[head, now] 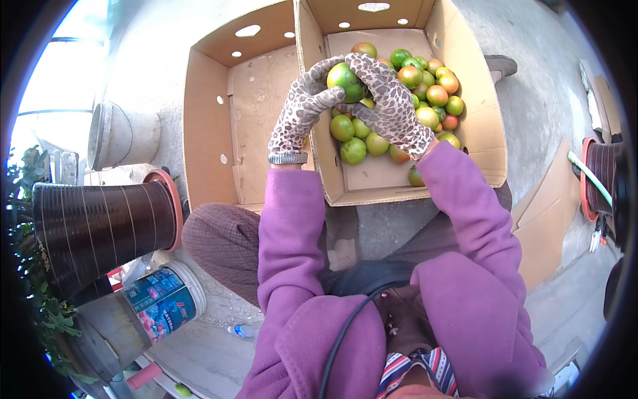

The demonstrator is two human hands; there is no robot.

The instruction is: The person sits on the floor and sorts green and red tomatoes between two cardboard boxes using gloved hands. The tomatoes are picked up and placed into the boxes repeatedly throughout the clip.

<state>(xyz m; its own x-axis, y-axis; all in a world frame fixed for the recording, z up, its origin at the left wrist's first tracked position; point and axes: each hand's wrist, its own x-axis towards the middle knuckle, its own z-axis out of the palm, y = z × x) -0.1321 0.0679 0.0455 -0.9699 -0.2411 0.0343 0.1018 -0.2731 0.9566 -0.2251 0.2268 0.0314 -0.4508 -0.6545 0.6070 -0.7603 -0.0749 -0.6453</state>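
My left hand [302, 104] and my right hand [394, 104], both in leopard-print gloves, hold a large green tomato [344, 81] between them. The left thumb presses its lower left side, while the right fingers curl over its upper right. Below them stands an open cardboard box [481, 134] with several green and reddish tomatoes [427, 117], most of them heaped toward its right side. Part of that heap is hidden by my right hand. Touching it on the left is a second cardboard box [207, 119], whose visible floor is bare.
To the left are a white bucket [127, 134], a large brown plant pot [104, 219] and a printed paint bucket [164, 299]. A plastic bottle [241, 330] lies on the floor. Flat cardboard [543, 224] and another pot [600, 174] are on the right. A shoe [501, 66] shows beyond the box.
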